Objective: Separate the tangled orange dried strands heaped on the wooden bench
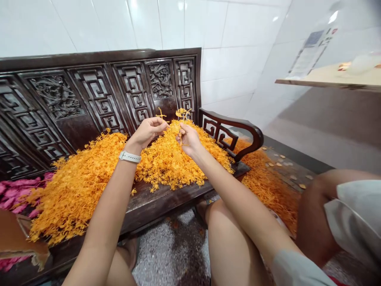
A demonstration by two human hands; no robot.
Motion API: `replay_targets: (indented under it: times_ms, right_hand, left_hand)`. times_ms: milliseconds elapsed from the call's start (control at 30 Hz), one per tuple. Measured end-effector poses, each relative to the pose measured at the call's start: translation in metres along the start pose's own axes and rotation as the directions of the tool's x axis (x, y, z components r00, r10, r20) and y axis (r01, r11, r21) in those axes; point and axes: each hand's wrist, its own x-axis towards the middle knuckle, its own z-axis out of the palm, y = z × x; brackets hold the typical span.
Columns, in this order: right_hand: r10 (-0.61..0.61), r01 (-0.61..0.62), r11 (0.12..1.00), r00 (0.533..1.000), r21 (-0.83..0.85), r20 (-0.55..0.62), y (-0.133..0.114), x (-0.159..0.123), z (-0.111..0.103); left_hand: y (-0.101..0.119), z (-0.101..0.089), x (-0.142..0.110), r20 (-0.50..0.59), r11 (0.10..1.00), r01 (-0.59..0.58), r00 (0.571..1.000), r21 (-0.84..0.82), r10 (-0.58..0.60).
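My left hand (151, 130), with a pale watch strap on its wrist, pinches a thin orange plastic flower piece (161, 115) whose prongs stick up above the fingers. Close beside it, my right hand (189, 139) has its fingers closed on another orange plastic flower piece (183, 113); a thin stem hangs below the fingertips. Both hands are above a heap of similar orange pieces (169, 169) on a dark carved wooden bench (149, 202). A second orange heap (86, 178) spreads to the left of my left forearm.
Pink pieces (18, 194) and a torn cardboard box (20, 234) are at the left. Beyond the curved armrest (253, 137), more orange pieces (268, 186) cover the floor. Another person's leg (318, 202) is at the right, below a wall shelf (327, 82) with a bottle.
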Motion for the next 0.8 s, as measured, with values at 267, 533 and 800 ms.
replay_targets:
  times_ms: [267, 533, 800]
  right_hand:
    - [0.000, -0.008, 0.993, 0.998, 0.116, 0.066, -0.006, 0.000, -0.001]
    - [-0.018, 0.040, 0.995, 0.973, -0.093, 0.228, -0.012, -0.007, -0.002]
    - [-0.037, 0.125, 0.938, 0.963, -0.323, 0.266, -0.007, -0.011, 0.004]
  left_hand:
    - [-0.004, -0.021, -0.008, 0.331, 0.991, -0.023, 0.943, 0.132, -0.022]
    - [0.007, -0.027, -0.010, 0.590, 0.945, 0.039, 0.773, 0.326, -0.235]
    - [-0.017, -0.015, -0.001, 0.033, 0.978, 0.093, 0.994, 0.185, -0.101]
